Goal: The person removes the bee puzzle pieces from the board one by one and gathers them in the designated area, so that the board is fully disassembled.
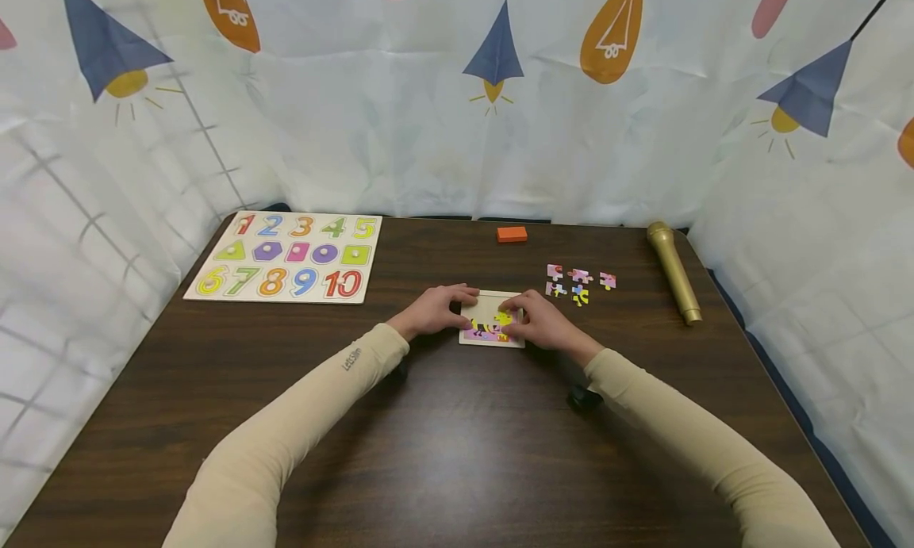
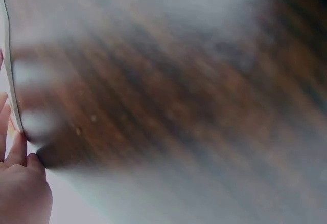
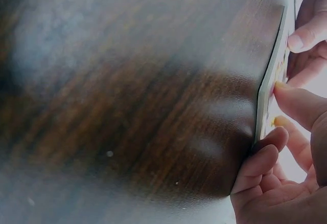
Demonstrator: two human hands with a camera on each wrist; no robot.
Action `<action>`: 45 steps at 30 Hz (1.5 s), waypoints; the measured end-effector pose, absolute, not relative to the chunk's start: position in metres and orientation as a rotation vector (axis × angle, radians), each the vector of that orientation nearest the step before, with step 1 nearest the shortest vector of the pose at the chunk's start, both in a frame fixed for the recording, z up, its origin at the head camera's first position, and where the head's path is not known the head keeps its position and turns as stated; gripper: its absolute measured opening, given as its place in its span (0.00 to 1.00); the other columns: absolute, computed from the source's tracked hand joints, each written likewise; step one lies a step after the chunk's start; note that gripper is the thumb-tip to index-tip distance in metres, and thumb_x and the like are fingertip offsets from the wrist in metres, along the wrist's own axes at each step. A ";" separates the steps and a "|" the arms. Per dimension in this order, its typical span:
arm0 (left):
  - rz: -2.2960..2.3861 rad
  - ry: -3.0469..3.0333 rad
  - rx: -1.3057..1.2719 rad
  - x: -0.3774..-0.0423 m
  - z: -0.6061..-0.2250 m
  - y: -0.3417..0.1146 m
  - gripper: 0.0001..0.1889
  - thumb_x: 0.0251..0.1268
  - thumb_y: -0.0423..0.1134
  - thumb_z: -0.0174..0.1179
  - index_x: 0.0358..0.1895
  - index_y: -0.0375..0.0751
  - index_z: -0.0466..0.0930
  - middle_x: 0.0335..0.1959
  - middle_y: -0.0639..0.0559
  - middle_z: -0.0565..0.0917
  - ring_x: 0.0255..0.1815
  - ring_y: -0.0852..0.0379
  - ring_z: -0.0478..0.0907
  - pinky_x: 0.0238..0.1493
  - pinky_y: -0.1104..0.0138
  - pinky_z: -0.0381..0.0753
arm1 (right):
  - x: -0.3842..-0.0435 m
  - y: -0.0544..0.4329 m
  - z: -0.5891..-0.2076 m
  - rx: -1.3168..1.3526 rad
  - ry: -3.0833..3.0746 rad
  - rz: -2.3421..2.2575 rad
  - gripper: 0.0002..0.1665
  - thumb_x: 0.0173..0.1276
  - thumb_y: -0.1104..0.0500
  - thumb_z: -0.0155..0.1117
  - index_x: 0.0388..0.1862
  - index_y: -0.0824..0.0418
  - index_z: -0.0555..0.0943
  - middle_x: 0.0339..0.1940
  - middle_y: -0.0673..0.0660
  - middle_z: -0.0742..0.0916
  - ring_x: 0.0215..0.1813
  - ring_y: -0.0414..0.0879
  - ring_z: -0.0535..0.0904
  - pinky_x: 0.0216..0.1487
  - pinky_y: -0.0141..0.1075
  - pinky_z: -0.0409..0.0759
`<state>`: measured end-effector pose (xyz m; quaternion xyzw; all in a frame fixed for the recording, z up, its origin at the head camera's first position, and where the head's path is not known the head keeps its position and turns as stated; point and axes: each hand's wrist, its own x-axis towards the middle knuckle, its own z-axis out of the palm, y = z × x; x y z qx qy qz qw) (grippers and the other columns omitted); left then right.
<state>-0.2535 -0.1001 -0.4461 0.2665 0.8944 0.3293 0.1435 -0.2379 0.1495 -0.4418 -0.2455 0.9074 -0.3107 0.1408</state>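
A small wooden puzzle board (image 1: 485, 299) lies on the table between both hands, its lower part filled with pink, yellow and black pieces. My left hand (image 1: 434, 310) holds the board's left side, thumb on its face and fingers at the far left corner. From the right, my right hand (image 1: 546, 323) has thumb and index finger about a yellow puzzle piece (image 1: 503, 318) on the board. In the right wrist view the thumb (image 3: 296, 103) touches the board's face, while the other fingers curl by its edge. Only part of my left hand (image 2: 23, 188) shows in the left wrist view.
Several loose puzzle pieces (image 1: 580, 276) lie right of the board. An orange block (image 1: 512, 235) sits at the back. A number-and-shape board (image 1: 286, 252) occupies the back left, and a gold cylinder (image 1: 673, 272) lies at the right. A printed curtain (image 1: 428, 136) surrounds the dark table (image 1: 457, 453).
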 end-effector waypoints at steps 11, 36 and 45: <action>0.945 2.568 0.747 -0.251 -0.442 -0.099 0.25 0.61 0.37 0.67 0.62 0.36 0.78 0.70 0.50 0.71 0.77 0.51 0.54 0.75 0.53 0.51 | -0.238 0.150 -0.444 -0.697 2.626 -0.899 0.24 0.65 0.53 0.70 0.58 0.60 0.79 0.45 0.58 0.74 0.42 0.49 0.69 0.41 0.37 0.71; 0.938 2.560 0.747 -0.251 -0.440 -0.099 0.25 0.62 0.38 0.67 0.63 0.36 0.77 0.71 0.50 0.70 0.77 0.51 0.53 0.75 0.52 0.49 | -0.240 0.153 -0.445 -0.739 2.632 -0.896 0.21 0.68 0.58 0.66 0.59 0.58 0.82 0.45 0.57 0.75 0.38 0.47 0.69 0.38 0.37 0.70; 0.932 2.563 0.754 -0.252 -0.441 -0.099 0.25 0.62 0.38 0.67 0.63 0.36 0.77 0.71 0.50 0.70 0.77 0.51 0.54 0.75 0.51 0.50 | -0.239 0.154 -0.445 -0.744 2.630 -0.897 0.19 0.69 0.56 0.66 0.58 0.55 0.83 0.48 0.57 0.77 0.39 0.48 0.71 0.39 0.38 0.72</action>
